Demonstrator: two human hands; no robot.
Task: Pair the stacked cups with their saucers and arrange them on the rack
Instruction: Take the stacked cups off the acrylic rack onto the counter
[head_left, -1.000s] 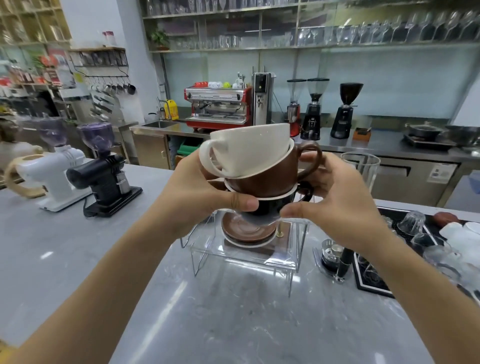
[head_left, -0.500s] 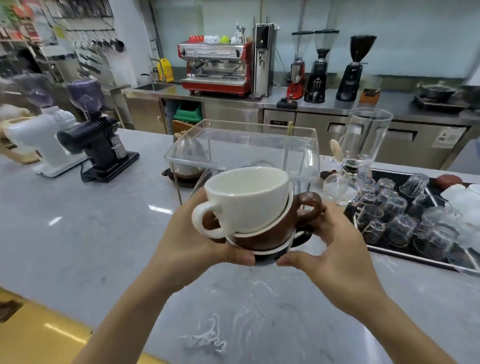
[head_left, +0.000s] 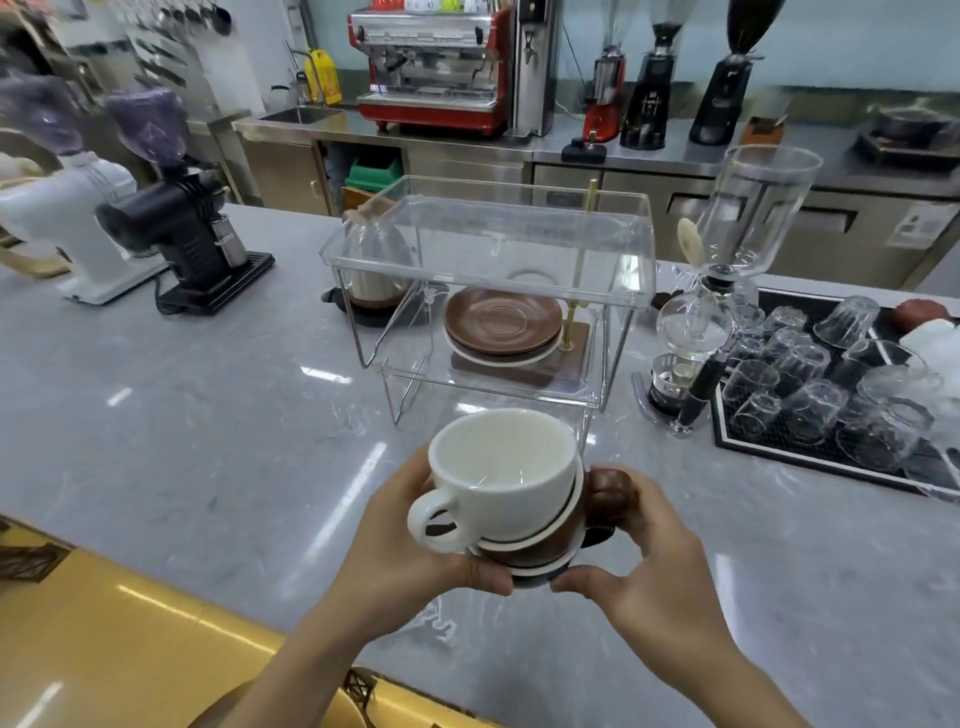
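Observation:
A stack of three cups sits between my hands just above the grey counter: a white cup (head_left: 501, 475) on top, a brown cup (head_left: 605, 493) under it, a black cup (head_left: 535, 577) at the bottom. My left hand (head_left: 410, 551) grips the stack's left side and my right hand (head_left: 644, 566) its right side. Beyond the stack stands a clear acrylic two-level rack (head_left: 493, 228). Stacked saucers rest on its lower shelf, a brown saucer (head_left: 503, 317) on top and a white saucer (head_left: 498, 358) beneath it.
A black tray of upturned glasses (head_left: 810, 374) lies to the right, with a glass siphon brewer (head_left: 727, 291) beside the rack. A black grinder (head_left: 182, 234) and a white grinder (head_left: 67, 223) stand at the left. A kettle (head_left: 374, 265) sits behind the rack.
Both hands have brought the cup stack down and toward me, from in front of the rack to low over the counter. The view has tilted downward.

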